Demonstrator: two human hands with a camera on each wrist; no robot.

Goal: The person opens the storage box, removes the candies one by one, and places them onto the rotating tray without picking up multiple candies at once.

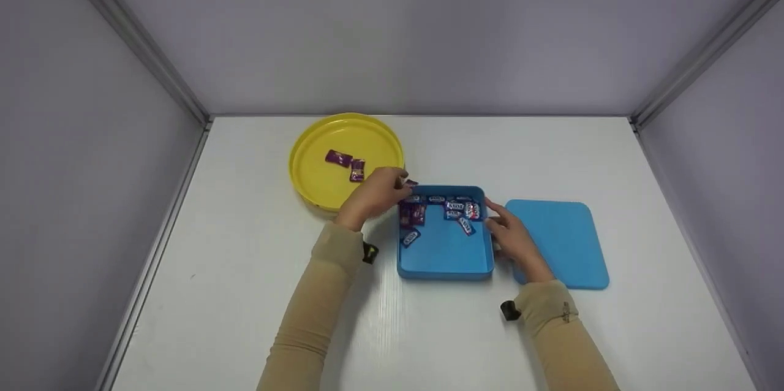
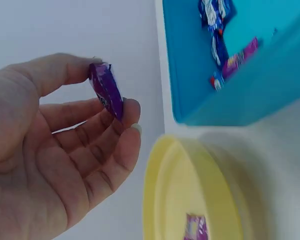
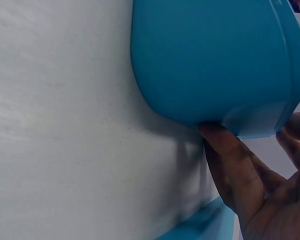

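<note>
The left hand is pinching a purple candy between the yellow plate and the blue box; the right hand, fingers relaxed, is pressing against the box's side.

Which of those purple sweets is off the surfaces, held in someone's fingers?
The purple candy pinched in the left hand; the other purple ones lie in the yellow plate or the blue box.

White table: yellow plate, blue box, blue lid
</note>
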